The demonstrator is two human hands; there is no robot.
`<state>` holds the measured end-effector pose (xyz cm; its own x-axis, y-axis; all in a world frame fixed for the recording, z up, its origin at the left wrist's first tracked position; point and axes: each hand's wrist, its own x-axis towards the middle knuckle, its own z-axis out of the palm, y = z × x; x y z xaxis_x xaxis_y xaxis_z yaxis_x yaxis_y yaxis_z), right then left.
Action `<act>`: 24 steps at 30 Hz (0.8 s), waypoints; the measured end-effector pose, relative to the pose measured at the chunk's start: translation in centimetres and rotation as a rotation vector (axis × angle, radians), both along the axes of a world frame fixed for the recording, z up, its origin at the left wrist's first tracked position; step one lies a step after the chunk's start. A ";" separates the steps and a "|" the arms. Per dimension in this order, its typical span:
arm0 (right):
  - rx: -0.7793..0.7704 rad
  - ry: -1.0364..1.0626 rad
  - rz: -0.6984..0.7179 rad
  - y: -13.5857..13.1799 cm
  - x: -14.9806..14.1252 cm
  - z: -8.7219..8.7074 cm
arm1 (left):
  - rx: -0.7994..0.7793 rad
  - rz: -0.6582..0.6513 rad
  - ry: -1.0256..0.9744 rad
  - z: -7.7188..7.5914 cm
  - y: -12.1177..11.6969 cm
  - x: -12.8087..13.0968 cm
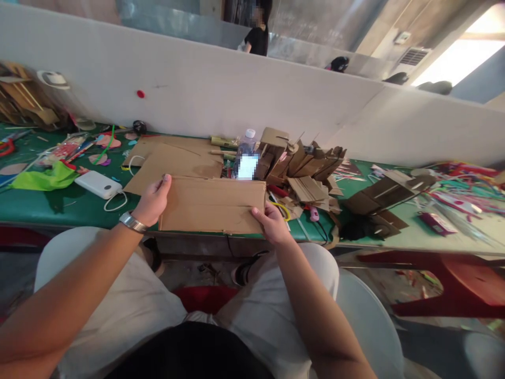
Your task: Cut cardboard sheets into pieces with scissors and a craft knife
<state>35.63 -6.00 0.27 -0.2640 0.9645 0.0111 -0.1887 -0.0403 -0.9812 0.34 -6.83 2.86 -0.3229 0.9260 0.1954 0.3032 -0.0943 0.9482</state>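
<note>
A flat brown cardboard sheet [213,204] lies over the near edge of the green table [47,208]. My left hand [153,201] grips its left edge, thumb on top, with a metal watch on the wrist. My right hand [272,223] pinches the sheet's lower right corner. Two larger cardboard sheets [173,158] lie flat just behind it.
A pile of cut cardboard pieces [303,166] and a plastic bottle [245,152] stand behind the sheet. A white power bank [98,184] with its cable and a green cloth [45,178] lie to the left. Craft scraps litter the right side. A white partition [221,89] backs the table; a red stool [453,284] stands at the right.
</note>
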 end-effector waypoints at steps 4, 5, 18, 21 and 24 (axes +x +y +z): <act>0.005 0.010 0.031 0.0 -0.6 -0.6 | 0.047 0.097 0.101 -0.1 0.0 -0.2; 0.006 0.012 0.039 0.1 -0.6 -0.7 | 0.057 0.101 0.110 0.0 0.1 -0.2; -0.006 0.005 0.019 1.4 -0.6 -1.9 | 0.127 0.078 0.244 0.6 -0.2 0.2; -0.001 0.012 0.005 1.4 -0.3 -1.2 | 0.120 0.083 0.204 0.4 -0.2 0.3; 0.011 0.025 -0.027 1.4 0.0 -0.4 | 0.102 0.078 0.160 0.1 -0.3 0.6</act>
<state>35.65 -4.61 -0.16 -0.2374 0.9710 0.0277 -0.2137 -0.0244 -0.9766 0.98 -7.11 2.96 -0.3504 0.8723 0.3410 0.4592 -0.1574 0.8743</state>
